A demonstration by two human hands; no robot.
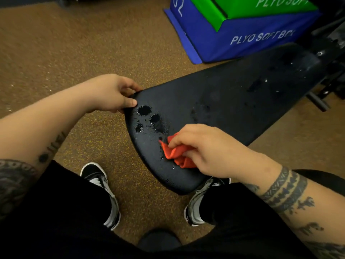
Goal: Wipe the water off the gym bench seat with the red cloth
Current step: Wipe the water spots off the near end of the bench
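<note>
Two plyo boxes (242,40) stand beyond the wet bench seat (233,101)

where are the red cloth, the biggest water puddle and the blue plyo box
red cloth (172,154): head view, middle of its exposed bunched folds
biggest water puddle (144,110): head view, centre of the dark blot
blue plyo box (261,25): head view, front face, above the white lettering

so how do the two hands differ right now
The left hand grips the bench seat by its edge, the right hand holds the bunched red cloth on top of it. The left hand is next to the water puddles, the right hand further off. Both are at the seat's near end.
</note>
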